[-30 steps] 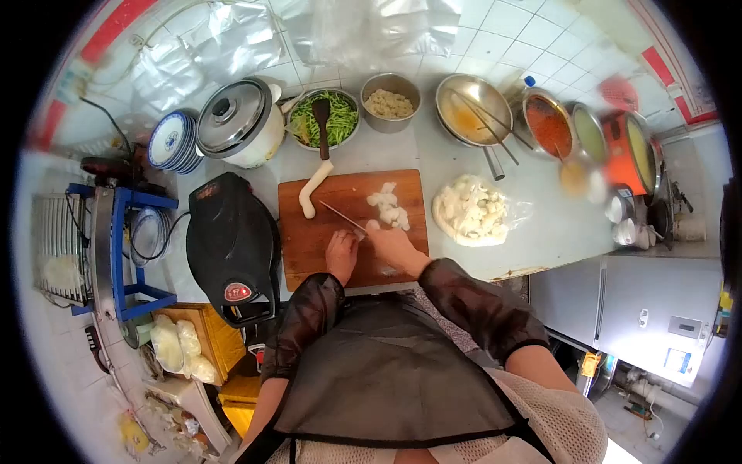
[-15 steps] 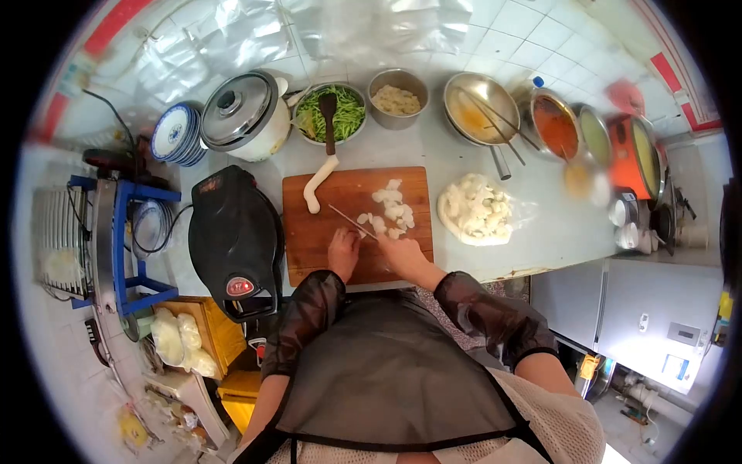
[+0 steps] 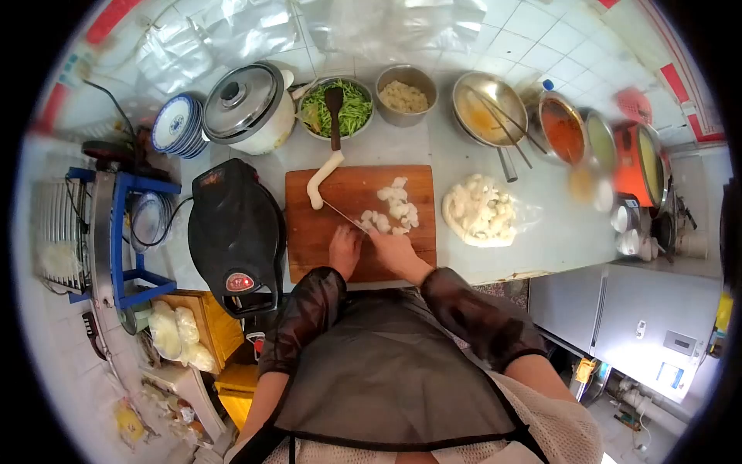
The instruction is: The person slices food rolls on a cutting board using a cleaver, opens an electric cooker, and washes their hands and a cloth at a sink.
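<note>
My right hand (image 3: pixel 390 249) grips a knife by its handle, and the thin blade (image 3: pixel 345 215) slants up and left over the wooden cutting board (image 3: pixel 305 255). My left hand (image 3: pixel 345 247) rests on the board beside the blade, fingers curled together; what they hold, if anything, is hidden. Small white cut pieces (image 3: pixel 399 207) lie loose on the board, some close to the knife. At the board's upper left lies a bent, pale, dough-like roll (image 3: pixel 315 188), its top end by the handle of a dark spatula (image 3: pixel 335 116).
Left of the board stands a black electric griddle (image 3: pixel 236 232). Behind are a lidded pot (image 3: pixel 243 108), a bowl of green shreds (image 3: pixel 355 108) and a metal pot (image 3: pixel 406 97). To the right sit a bag of white pieces (image 3: pixel 479 213) and a pan with chopsticks (image 3: pixel 488 108).
The blade's tip has swung down and left slightly, and my left hand has shifted a little. The small white piece seen by my left fingertips no longer shows. The whole view has shifted slightly.
</note>
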{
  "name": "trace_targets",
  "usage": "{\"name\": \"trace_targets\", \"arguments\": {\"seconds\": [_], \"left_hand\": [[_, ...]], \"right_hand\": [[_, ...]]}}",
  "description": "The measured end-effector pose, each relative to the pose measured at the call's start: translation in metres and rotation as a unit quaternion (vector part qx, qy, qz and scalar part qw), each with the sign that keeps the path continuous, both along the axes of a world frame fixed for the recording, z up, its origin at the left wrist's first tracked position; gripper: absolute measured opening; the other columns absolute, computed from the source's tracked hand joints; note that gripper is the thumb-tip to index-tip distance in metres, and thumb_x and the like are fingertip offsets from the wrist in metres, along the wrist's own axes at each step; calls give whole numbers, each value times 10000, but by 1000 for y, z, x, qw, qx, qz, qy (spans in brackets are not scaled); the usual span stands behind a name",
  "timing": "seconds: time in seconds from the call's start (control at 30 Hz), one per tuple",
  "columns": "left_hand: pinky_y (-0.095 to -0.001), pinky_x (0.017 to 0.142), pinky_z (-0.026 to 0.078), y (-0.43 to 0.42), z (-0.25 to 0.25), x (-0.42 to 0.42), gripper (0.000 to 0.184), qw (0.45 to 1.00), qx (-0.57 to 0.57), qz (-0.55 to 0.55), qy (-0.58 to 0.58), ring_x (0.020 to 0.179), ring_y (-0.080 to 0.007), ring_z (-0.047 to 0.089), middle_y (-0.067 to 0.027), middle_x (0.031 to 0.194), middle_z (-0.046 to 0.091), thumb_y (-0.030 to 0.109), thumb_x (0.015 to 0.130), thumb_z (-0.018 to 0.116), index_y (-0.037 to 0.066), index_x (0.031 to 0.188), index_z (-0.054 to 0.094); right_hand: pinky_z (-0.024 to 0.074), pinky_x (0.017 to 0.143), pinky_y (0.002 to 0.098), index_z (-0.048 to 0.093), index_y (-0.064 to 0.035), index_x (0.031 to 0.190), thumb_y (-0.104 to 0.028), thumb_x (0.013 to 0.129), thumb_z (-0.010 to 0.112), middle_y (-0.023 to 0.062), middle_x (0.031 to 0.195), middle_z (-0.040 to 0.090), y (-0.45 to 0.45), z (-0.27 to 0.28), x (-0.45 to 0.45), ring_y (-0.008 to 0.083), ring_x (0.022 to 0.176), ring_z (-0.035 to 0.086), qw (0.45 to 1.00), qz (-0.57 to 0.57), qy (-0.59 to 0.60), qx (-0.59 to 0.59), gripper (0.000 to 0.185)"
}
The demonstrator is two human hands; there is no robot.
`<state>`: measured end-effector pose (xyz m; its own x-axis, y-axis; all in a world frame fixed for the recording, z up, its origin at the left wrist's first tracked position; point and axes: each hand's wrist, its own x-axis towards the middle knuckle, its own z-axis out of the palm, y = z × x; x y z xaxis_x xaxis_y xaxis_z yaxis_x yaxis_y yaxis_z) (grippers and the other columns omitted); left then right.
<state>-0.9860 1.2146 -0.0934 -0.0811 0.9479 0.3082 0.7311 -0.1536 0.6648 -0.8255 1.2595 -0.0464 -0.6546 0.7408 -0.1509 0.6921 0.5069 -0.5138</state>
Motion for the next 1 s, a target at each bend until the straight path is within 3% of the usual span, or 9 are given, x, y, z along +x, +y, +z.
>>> {"name": "trace_targets", "arguments": {"seconds": [0.1,0.17,0.2,0.3,0.47,0.53,0.73,0.9,1.0], "left_hand": [[-447,746,449,-2,5,-4,105,999,-25,-29,-12,909,-375,533,-165,924,551,-18,805,620,-5,905,589],[-444,745,449,-2,5,-6,111,999,-25,-32,-6,907,-377,533,-166,926,551,-21,803,620,-9,909,589],[-441,744,450,-2,2,-6,117,999,-32,-31,-5,905,-380,532,-168,929,551,-24,801,620,-13,914,589],[-436,747,455,-6,-3,-5,122,998,-55,-12,6,909,-379,533,-166,935,555,-26,800,619,-7,918,594],[-434,733,464,-2,-1,-5,75,1000,-3,-12,-2,877,-381,534,-173,910,546,16,817,615,-8,885,595],[-437,731,466,-6,1,-7,79,1000,2,-25,6,873,-384,534,-175,908,544,10,813,615,-5,889,598],[-453,736,467,-9,-3,-7,96,1000,-17,-9,-3,875,-377,538,-167,918,549,-19,795,613,9,883,590],[-440,747,468,-9,-1,-8,101,1000,2,-13,8,898,-364,543,-153,926,543,-7,802,622,18,888,576],[-435,746,472,-13,-10,-10,100,1000,-4,-4,14,905,-362,545,-152,942,549,1,804,627,19,889,576]], "right_hand": [[486,584,473,472,-51,1156,-73,821,547,173,751,643,11,-18,-24,376,725,642,993,-4,80,81,343],[487,585,480,473,-47,1138,-67,814,557,178,742,641,22,-16,-19,385,722,642,998,16,44,36,336],[484,599,477,460,-60,1177,-55,793,577,151,831,649,19,-5,-9,367,770,638,1000,-4,9,19,402],[495,609,471,456,-66,1179,-50,794,570,148,793,648,3,46,15,360,757,645,996,-3,-61,-58,402],[490,587,454,464,-46,1123,-44,785,589,154,745,643,9,-20,-21,354,722,648,998,9,20,52,361],[483,592,472,469,-52,1071,-64,787,601,164,754,641,13,-14,-27,380,723,641,999,9,32,39,313],[484,584,481,476,-63,1108,-110,816,566,161,751,644,-10,21,15,377,697,645,1000,-3,-10,-8,309],[470,585,475,467,-37,1118,-58,790,567,156,710,632,1,-25,-26,380,689,625,992,7,94,81,343],[474,609,481,462,-44,1091,-57,794,564,155,732,634,7,-14,-19,385,723,631,997,3,64,48,314]]}}
